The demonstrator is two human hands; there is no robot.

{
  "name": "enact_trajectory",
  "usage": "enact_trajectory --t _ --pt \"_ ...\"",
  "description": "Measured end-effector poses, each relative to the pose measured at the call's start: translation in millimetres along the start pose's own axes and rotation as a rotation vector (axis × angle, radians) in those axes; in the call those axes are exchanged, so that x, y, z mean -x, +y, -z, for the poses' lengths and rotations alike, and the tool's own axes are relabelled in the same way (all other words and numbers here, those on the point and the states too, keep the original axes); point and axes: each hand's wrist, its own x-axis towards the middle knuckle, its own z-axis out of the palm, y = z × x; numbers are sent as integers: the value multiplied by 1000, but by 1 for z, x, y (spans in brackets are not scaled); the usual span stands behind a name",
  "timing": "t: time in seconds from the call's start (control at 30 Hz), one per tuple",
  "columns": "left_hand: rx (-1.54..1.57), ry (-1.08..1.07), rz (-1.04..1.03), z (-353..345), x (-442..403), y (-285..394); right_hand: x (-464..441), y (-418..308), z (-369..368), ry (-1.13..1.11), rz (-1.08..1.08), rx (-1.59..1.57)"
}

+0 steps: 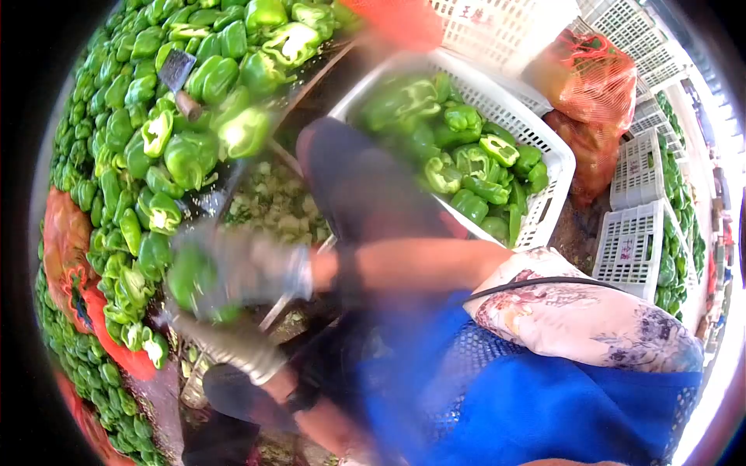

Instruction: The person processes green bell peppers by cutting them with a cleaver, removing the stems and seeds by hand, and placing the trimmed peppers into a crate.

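Blurred by motion, my right hand [252, 268], in a pale glove, grips a green bell pepper [190, 276] at the near edge of a large pepper pile. My left hand [233, 346], gloved too and with a dark band at the wrist, lies just below, close to the pepper's underside. Its fingers are smeared, so I cannot tell whether it holds anything. Cut peppers with pale insides, such as this halved pepper [163, 212], lie beside the hands. A flat-bladed tool [177, 71] with a wooden handle rests on the pile.
Beside my knee [342, 171] stands a white plastic crate [556, 175] of green peppers. Pale pepper scraps [272, 202] lie below the pile's edge. Red mesh sacks [590, 85] and stacked crates [628, 248] stand at the right. Another red sack [66, 233] lies among the peppers.
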Motion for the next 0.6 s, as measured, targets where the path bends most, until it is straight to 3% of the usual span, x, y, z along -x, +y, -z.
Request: enact_trajectory --t 0.03,0.1,0.17,0.2,0.23,0.4,0.5,0.6 --pt "175 37 139 1 -3 -21 2 2 4 11 -2 -9" --pt "8 95 221 -31 18 -11 8 9 21 48 -15 -43" --pt "-183 39 170 -35 16 -14 24 22 49 119 -49 -45" --pt "-212 -148 6 -28 9 -15 33 33 64 156 -74 -31" --pt "-105 -181 101 -27 9 -10 44 46 83 188 -119 16" --pt "-279 -116 222 19 -9 -20 110 152 156 307 -454 369" --pt "-232 -108 340 27 -6 -27 141 212 169 309 -592 531" --pt "-210 -137 399 30 -11 -40 150 255 151 343 -581 610"
